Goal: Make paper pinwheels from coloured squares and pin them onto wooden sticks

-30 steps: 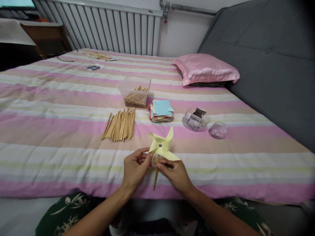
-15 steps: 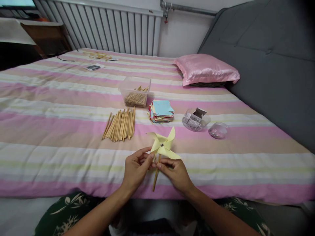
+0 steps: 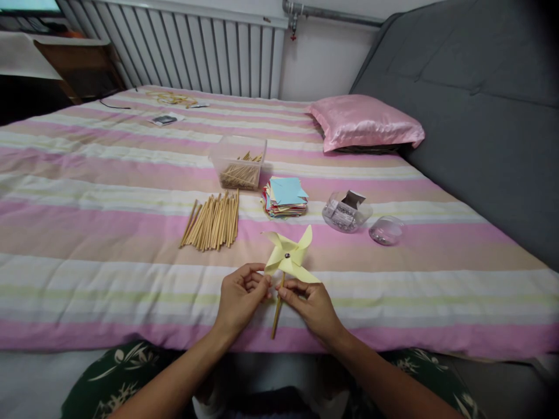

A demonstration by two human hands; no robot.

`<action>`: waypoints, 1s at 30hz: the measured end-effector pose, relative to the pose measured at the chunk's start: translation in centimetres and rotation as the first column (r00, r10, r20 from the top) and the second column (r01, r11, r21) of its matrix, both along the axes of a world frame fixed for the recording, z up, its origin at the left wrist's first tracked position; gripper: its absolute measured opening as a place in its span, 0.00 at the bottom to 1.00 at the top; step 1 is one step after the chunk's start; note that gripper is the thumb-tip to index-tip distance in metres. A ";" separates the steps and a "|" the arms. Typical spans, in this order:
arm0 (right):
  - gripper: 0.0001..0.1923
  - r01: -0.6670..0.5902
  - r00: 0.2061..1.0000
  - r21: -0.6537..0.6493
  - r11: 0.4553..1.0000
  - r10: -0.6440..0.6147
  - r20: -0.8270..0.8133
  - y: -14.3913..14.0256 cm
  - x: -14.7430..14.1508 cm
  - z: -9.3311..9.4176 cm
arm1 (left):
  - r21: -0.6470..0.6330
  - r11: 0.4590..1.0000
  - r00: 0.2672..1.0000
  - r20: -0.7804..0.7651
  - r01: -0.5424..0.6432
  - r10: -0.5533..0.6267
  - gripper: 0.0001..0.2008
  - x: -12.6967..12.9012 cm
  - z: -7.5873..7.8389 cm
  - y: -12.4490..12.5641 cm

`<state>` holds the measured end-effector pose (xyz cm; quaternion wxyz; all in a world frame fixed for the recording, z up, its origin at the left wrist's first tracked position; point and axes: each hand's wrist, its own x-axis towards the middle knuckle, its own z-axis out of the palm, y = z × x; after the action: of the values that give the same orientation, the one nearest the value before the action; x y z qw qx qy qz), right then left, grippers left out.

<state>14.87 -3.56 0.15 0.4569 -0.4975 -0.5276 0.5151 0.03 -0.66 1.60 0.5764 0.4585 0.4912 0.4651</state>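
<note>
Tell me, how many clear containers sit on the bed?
3: a plastic box holding sticks behind the loose stick pile, a round tub right of the coloured paper stack, and a smaller dish beside it.

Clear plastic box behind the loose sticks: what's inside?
The clear plastic box holds a heap of thin wooden sticks, some poking above the rim. Whether anything lies under the heap cannot be seen; the sticks cover the bottom.

Loose sticks point(image 3: 212, 222) left of paper stack point(image 3: 285, 198); stick box point(image 3: 238, 162) behind; jar point(image 3: 346, 213) right; pinwheel point(image 3: 288, 259) in front.
</note>
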 end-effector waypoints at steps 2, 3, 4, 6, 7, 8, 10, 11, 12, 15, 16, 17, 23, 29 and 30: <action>0.11 -0.011 1.000 0.001 1.000 0.011 0.000 0.0 0.0 0.1 | 0.006 0.999 0.999 0.002 0.033 -0.033 0.15 0.0 0.1 -0.1; 0.11 -0.015 1.000 0.000 1.000 0.015 -0.002 0.0 0.0 0.1 | 0.010 0.998 0.999 -0.004 0.055 -0.055 0.15 -0.1 0.3 -0.1; 0.11 -0.017 1.000 -0.003 1.000 0.017 -0.001 0.0 0.1 0.2 | 0.014 0.997 0.997 -0.015 0.073 -0.073 0.16 -0.2 0.5 -0.1; 0.11 -0.010 1.000 -0.007 1.000 0.010 0.005 0.0 0.2 0.2 | 0.039 0.996 0.996 -0.043 0.083 -0.082 0.17 -0.6 0.9 0.0; 0.11 -0.006 1.000 -0.008 1.000 0.006 0.009 0.0 0.3 0.2 | 0.063 0.996 0.996 -0.060 0.067 -0.063 0.18 -0.9 1.1 0.2; 0.10 -0.007 1.000 -0.009 1.000 0.007 0.013 0.0 0.3 0.2 | 0.101 0.994 0.997 -0.077 0.034 -0.026 0.18 -1.2 1.3 0.3; 0.10 -0.018 1.000 -0.009 1.000 0.018 0.021 -0.1 0.4 0.2 | 0.215 0.976 0.987 -0.138 -0.047 0.077 0.18 -1.8 1.4 0.8; 0.10 -0.029 0.999 -0.009 1.000 0.029 0.028 -0.2 0.4 0.2 | 0.288 0.955 0.977 -0.174 -0.068 0.122 0.19 -2.1 1.5 1.0; 0.10 -0.048 0.998 -0.008 0.999 0.049 0.038 -0.2 0.4 0.3 | 0.362 0.930 0.966 -0.209 -0.068 0.152 0.19 -2.4 1.5 1.2; 0.09 -0.123 0.989 0.000 0.992 0.123 0.077 -0.3 0.4 0.4 | 0.526 0.850 0.947 -0.273 0.002 0.167 0.20 -2.9 1.4 1.6; 0.08 -0.146 0.985 0.001 0.989 0.145 0.091 -0.3 0.4 0.5 | 0.551 0.834 0.945 -0.290 0.033 0.154 0.20 -3.0 1.4 1.7; 0.08 -0.162 0.982 0.000 0.987 0.162 0.100 -0.3 0.4 0.6 | 0.563 0.824 0.940 -0.310 0.064 0.139 0.19 -3.1 1.4 1.7; 0.07 -0.228 0.965 -0.007 0.974 0.227 0.133 -0.4 0.4 0.9 | 0.547 0.825 0.912 -0.397 0.141 0.107 0.13 -3.3 1.5 1.7; 0.08 -0.255 0.956 0.016 0.967 0.250 0.155 -0.5 0.3 1.1 | 0.558 0.816 0.901 -0.416 0.150 0.119 0.08 -3.8 1.6 2.2; 0.08 -0.262 0.954 0.022 0.965 0.255 0.159 -0.5 0.3 1.2 | 0.570 0.805 0.896 -0.427 0.165 0.120 0.07 -3.9 1.7 2.3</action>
<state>15.14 -4.06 1.31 0.3538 -0.4529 -0.6329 0.5188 -3.87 1.61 3.33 0.2824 0.7146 0.4335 0.4709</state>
